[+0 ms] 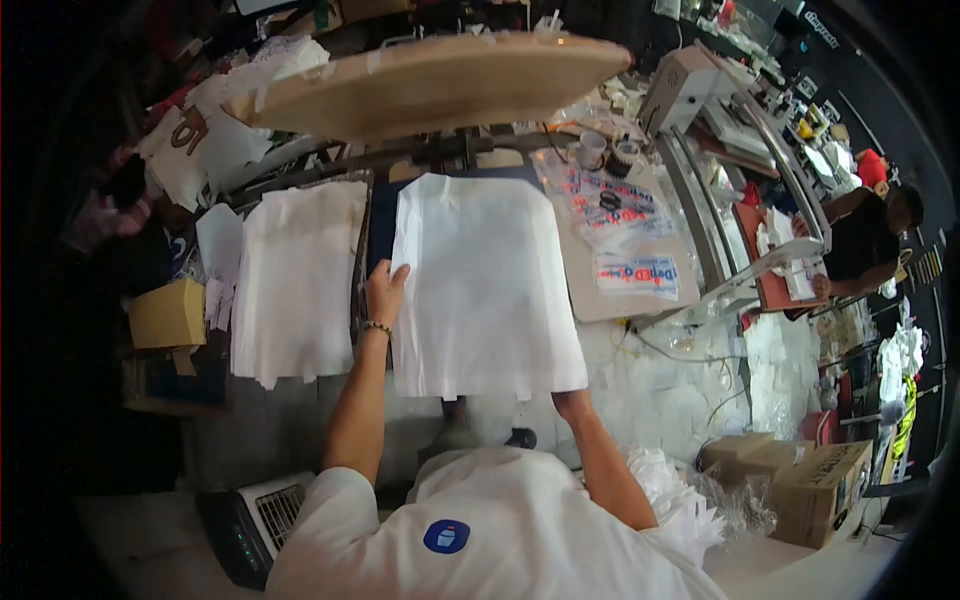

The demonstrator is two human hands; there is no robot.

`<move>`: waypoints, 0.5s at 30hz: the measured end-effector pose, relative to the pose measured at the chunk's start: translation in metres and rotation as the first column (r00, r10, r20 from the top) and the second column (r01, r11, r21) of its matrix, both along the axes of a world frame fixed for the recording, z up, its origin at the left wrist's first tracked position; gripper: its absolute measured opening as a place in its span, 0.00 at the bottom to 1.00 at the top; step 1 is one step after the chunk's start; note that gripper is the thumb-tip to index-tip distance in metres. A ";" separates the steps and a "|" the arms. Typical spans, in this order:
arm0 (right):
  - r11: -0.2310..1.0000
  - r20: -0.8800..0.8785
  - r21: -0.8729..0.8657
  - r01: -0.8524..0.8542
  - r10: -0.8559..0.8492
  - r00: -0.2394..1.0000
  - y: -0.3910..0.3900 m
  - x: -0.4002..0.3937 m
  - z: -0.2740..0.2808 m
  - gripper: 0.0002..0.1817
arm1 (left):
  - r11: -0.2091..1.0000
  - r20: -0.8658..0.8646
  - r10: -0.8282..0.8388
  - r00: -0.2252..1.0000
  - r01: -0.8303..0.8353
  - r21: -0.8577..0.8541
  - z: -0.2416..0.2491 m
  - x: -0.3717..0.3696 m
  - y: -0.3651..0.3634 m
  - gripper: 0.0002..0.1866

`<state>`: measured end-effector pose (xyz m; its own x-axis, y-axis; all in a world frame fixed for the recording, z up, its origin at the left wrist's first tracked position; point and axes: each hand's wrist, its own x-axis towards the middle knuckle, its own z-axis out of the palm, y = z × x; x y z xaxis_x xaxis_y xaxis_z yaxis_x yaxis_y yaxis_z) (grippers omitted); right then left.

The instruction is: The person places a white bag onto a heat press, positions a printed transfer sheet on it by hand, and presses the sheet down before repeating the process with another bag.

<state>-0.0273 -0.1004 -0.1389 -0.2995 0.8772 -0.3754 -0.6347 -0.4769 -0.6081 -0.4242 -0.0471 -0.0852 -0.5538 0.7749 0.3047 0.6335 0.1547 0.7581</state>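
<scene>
A large white sheet (480,290), apparently paper, spreads in front of me over a dark blue board (380,222). My left hand (384,290) grips its left edge, thumb on top. At the lower right corner is my right hand (573,403), its fingers mostly hidden under the sheet, which it appears to hold from below. To the left lies a stack of white sheets (298,285) with uneven lower edges.
Beyond the sheet a large brown padded board (430,88) spans the back. On the right table (600,300) are printed plastic bags (635,275), scissors (610,201) and a mug (591,151). A co-worker (865,235) stands far right, near cardboard boxes (822,490).
</scene>
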 end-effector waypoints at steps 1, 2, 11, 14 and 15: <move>1.000 0.076 -0.001 -0.007 0.007 0.997 0.005 0.002 -0.007 0.26 | 0.998 -0.046 0.008 0.999 -0.005 0.064 0.001 -0.001 0.004 0.21; 0.989 0.156 0.119 -0.091 0.071 0.985 0.008 0.001 -0.006 0.27 | 0.995 -0.049 0.009 0.999 -0.004 0.096 0.003 -0.001 0.009 0.21; 0.412 0.889 0.379 -0.829 0.086 0.449 -0.003 -0.026 0.100 0.28 | 0.990 -0.106 0.100 0.989 -0.089 0.106 -0.016 -0.012 0.022 0.18; 0.643 0.852 0.175 -0.746 0.280 0.442 -0.014 -0.016 0.105 0.25 | 0.994 -0.072 0.095 0.993 -0.091 0.053 -0.034 -0.029 0.025 0.22; 0.697 0.708 0.195 -0.690 0.386 0.591 -0.018 -0.004 0.081 0.26 | 0.995 -0.087 0.101 0.991 -0.102 -0.006 -0.035 -0.033 0.026 0.22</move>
<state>-0.0309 -0.1187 -0.0575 -0.6247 0.7225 -0.2960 0.2088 -0.2107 -0.9550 -0.4575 -0.0207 -0.1200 -0.6013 0.7198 0.3469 0.6776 0.2293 0.6988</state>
